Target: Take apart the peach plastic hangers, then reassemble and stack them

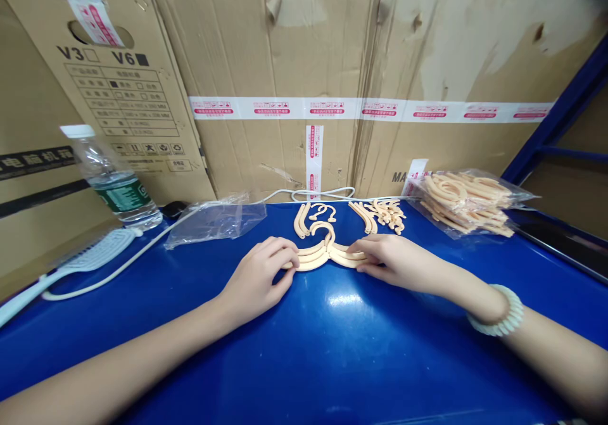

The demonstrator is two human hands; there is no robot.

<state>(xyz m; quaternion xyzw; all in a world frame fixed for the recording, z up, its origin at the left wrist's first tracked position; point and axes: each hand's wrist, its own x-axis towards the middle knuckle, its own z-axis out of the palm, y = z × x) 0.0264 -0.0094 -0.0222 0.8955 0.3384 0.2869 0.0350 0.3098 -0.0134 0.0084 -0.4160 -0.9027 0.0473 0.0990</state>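
Between my two hands, a stack of beige clothes hangers lies on the blue tabletop, its hook end pointing away from me. The fingers of my left hand close round the left arm of the hangers. On the other side, my right hand pinches the right arm. Just beyond are loose curved beige arm pieces on the left, with small hooks beside them. Further right lie more arm pieces and a pile of small hooks. A pale coiled band is round my right wrist.
At the back right sits a clear bag of beige hanger parts. A flat plastic bag, a water bottle and a light-blue hairbrush are on the left. A white cable runs along there. Cardboard boxes wall the back.
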